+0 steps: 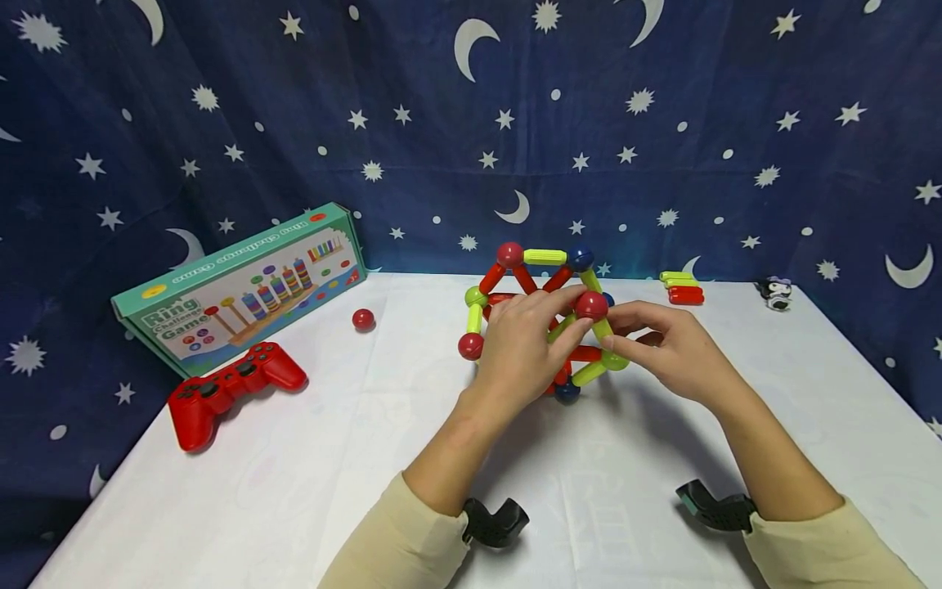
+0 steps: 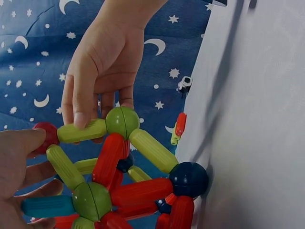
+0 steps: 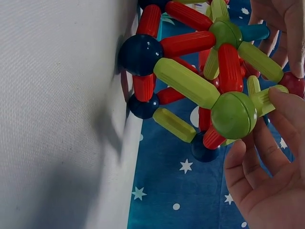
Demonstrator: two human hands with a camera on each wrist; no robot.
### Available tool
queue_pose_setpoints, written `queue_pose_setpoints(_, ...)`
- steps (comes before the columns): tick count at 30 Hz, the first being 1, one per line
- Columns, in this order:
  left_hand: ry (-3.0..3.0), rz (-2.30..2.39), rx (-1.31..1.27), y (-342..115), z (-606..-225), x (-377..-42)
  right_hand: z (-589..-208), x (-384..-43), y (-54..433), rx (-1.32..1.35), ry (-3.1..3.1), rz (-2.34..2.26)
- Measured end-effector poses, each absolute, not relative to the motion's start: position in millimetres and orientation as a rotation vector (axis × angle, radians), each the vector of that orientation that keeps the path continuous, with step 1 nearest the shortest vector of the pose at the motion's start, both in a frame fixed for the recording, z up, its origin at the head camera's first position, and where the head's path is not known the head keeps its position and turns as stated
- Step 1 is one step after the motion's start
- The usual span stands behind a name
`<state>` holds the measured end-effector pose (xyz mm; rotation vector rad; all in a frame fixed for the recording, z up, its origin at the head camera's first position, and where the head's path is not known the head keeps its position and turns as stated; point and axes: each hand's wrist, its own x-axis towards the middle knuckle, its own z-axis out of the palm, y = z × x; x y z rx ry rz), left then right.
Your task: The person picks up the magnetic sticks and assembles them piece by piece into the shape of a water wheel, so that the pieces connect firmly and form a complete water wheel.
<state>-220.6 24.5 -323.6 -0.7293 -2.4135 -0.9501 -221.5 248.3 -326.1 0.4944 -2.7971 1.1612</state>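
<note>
A magnetic stick-and-ball structure of red and yellow-green rods with red, blue and green balls stands on the table, between both hands. My left hand pinches a red ball at its near upper corner. From the right, my right hand holds the yellow-green rod that joins this ball to a green ball; its thumb lies along the rod. A teal rod sticks out beside the left fingers. In the head view the left hand hides part of the structure.
A loose red ball lies left of the structure. Farther left are a red game controller and a Ring Challenge Game box. Several spare rods and a small figurine sit at the back right, before a starry curtain.
</note>
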Motion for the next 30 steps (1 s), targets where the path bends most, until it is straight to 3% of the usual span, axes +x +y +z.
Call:
queue_pose_setpoints(9,-2.486,-1.254,-0.831,1.6,-317.0,-228.2,-342.6,-242.0,269.6,0.420,-2.654,1.302)
queue_pose_setpoints(21,-2.446,-1.707,-0.806,-36.7,-312.1,-244.6,-382.2,-295.7,324.6,-0.073,-2.914,0.802)
queue_pose_setpoints(30,-2.278,-1.795,-0.580,-78.6,-306.8,-253.5,-388.2,-319.0,348.8,-0.276,-3.178,0.457)
